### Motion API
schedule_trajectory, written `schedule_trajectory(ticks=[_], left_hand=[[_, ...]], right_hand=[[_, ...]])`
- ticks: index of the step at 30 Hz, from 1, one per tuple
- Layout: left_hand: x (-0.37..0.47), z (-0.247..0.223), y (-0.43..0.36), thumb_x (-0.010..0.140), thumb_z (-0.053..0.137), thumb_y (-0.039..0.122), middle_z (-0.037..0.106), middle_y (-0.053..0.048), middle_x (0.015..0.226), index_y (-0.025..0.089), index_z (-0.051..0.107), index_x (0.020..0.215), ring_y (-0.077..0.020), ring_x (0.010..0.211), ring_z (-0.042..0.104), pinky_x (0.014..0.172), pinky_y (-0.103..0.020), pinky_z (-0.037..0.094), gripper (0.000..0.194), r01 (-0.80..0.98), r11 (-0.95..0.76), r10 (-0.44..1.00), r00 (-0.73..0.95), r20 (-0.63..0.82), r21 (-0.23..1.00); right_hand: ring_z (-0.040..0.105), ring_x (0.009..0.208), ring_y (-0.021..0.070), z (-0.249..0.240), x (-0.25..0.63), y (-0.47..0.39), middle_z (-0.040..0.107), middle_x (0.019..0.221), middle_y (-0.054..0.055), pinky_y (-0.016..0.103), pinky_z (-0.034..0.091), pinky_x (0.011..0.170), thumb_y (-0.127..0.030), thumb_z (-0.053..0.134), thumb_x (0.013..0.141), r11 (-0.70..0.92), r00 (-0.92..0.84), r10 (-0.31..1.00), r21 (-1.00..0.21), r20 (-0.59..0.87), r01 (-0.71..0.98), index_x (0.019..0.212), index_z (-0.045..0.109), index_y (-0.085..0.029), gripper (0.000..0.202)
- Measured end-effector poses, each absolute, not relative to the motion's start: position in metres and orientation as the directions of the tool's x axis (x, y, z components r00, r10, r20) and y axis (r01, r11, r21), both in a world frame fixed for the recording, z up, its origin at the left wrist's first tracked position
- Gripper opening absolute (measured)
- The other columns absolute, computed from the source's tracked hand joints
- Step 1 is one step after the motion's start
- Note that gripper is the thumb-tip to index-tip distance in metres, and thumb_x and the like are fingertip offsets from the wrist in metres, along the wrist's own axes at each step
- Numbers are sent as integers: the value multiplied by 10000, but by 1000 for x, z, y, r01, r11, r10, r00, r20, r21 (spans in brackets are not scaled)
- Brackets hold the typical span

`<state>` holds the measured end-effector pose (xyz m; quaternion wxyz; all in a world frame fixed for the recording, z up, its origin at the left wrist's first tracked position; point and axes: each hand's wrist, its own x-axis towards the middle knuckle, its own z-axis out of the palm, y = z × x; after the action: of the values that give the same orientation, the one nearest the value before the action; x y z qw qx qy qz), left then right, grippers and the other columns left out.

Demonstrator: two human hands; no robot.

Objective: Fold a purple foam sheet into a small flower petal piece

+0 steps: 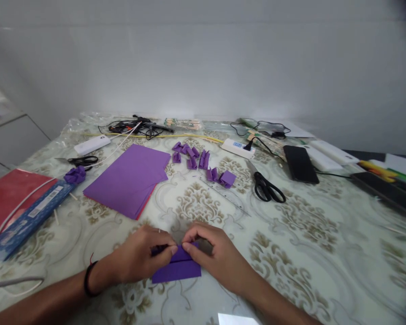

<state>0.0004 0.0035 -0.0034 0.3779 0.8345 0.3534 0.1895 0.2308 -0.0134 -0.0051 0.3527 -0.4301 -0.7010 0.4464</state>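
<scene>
A small sheet of purple paper lies in front of me on the patterned tablecloth, with a fold line running across it. My left hand pinches its far edge between thumb and fingers. Close beside it, my right hand pinches the same edge, the two thumbs almost touching. Both hands partly cover the paper's upper part. Beyond them sit several small folded purple paper pieces. A stack of larger purple sheets rests to the left, with red showing under its edge.
Black-handled scissors and a clear ruler lie right of centre. Behind are a power strip and tangled cables. Phones are at right. At left are a red packet, crumpled purple paper and more scissors.
</scene>
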Motion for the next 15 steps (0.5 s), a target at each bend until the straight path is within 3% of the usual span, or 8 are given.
schedule_trajectory(ticks=[6,11,15], left_hand=[[2,-1,3,1040,544,230,724,-6,697,166,731,798,-119,646,622,655,-224,429,313,413,-483,723,686,85,772],[2,5,3,1040,587,278,805,-19,846,188,785,973,-143,743,704,718,-231,485,228,420,-386,777,628,44,821],[1,6,5,1068,536,337,767,-23,822,166,755,928,-147,726,661,675,-232,465,311,458,-317,822,569,0,830]], right_hand=[[619,756,169,-3,230,-14,694,781,5,273,459,712,-178,681,896,170,-366,930,-934,47,313,812,717,-200,94],[598,707,163,-2,231,-15,666,725,-9,271,450,677,-167,665,880,161,-355,934,-939,45,304,775,689,-202,113],[593,696,164,1,235,-15,654,724,-6,278,442,666,-197,637,889,155,-317,947,-940,53,305,765,662,-204,126]])
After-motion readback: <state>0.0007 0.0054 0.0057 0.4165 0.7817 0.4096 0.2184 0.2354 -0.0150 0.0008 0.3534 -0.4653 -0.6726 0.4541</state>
